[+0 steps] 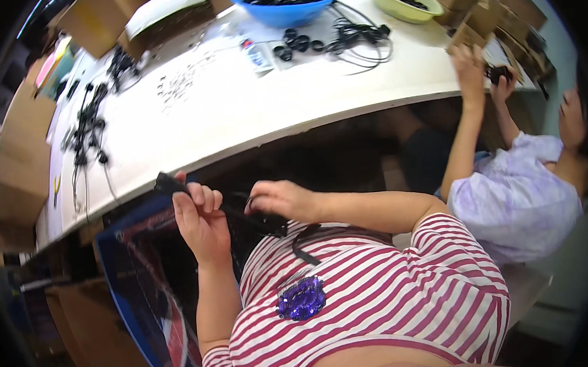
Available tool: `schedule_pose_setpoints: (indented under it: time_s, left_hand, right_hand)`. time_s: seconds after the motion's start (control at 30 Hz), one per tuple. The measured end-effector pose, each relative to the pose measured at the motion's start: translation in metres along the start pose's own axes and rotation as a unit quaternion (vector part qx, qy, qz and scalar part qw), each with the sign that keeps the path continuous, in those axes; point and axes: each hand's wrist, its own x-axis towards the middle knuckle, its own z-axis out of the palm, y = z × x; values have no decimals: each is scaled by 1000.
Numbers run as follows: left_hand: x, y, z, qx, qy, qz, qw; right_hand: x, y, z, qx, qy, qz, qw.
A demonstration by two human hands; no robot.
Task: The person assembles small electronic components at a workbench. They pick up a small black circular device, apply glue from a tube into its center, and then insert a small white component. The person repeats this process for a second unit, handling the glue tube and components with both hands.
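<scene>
My left hand [205,222] is closed around a dark, block-like black piece [167,183], just off the table's front edge. The fingers cover much of it, so its exact kind does not show. To the right, in front of the striped shirt, my right hand [288,200] pinches a thin black cable. More black material [269,223] hangs below that hand, over the lap, and blends into the shadow. Whether it joins the piece in the left hand, I cannot tell.
On the white table [235,106] lie black cables [88,125], small loose parts [177,86], black rings [297,42], a blue bowl [287,12] and a yellow bowl [407,1]. A blue crate [122,288] stands lower left. At right, a co-worker [516,190] handles a black item.
</scene>
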Motion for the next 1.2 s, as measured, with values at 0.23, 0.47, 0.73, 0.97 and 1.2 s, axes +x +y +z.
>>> schedule_pose_setpoints:
  time_s: [0.23,0.47,0.73,0.97,1.2]
  left_hand:
    - [10,-13,47,28,-28,-39,998]
    - [-2,-5,13,165,-56,-108,979]
    - [-17,6,-23,185,11,-158,970]
    - [-31,24,-48,211,72,-148,964]
    - [-20,31,-53,342,68,-193,917]
  right_hand:
    - [-23,-52,-22,181,2,21,983]
    - [-5,-105,-188,-178,376,-131,900]
    - [4,-87,-379,-546,490,214,644]
    - [47,-38,-417,-595,434,292,610]
    - [57,-35,-448,-547,357,227,722]
